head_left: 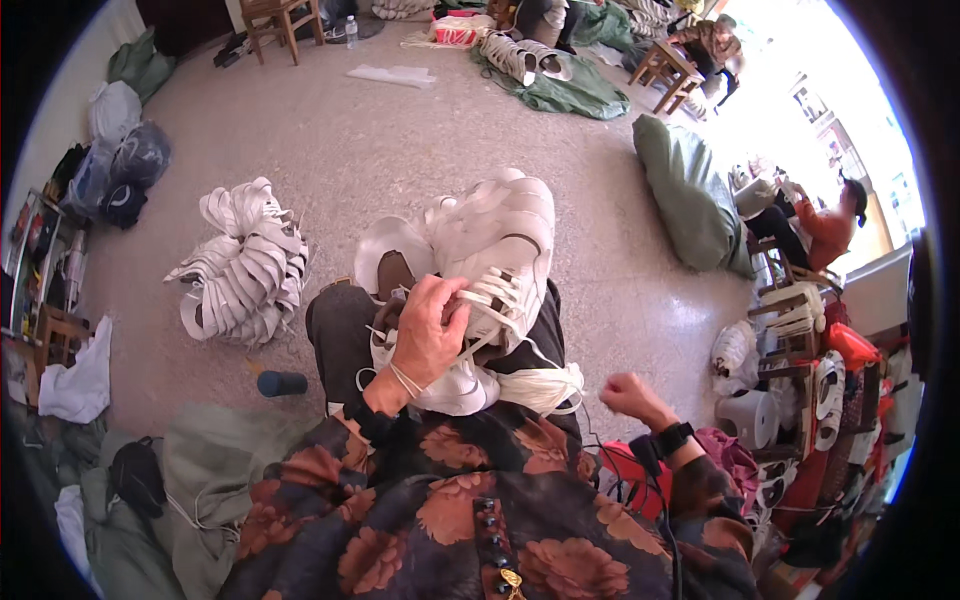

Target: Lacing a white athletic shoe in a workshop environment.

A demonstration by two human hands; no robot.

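A stack of white shoe uppers [495, 215] rests across my lap, the front one partly laced with cream laces [495, 295]. My left hand [430, 335] is closed at the lacing edge of that shoe, thumb and forefinger pinched beside the laces. Its fingers partly hide what they grip. Out to the right of my knee, my right hand [637, 398] is held up in a closed fist, apart from the shoe. Whatever it may hold does not show. A bundle of cream shoelaces [542, 388] lies on my right thigh, near that hand.
On the floor to the left sits a pile of white shoe uppers [250, 262], with a dark cylinder [282, 383] nearer me. Green sacks [690, 195] lie to the right and far away. Shoes and chairs crowd the right side, where a person in orange [828, 232] sits.
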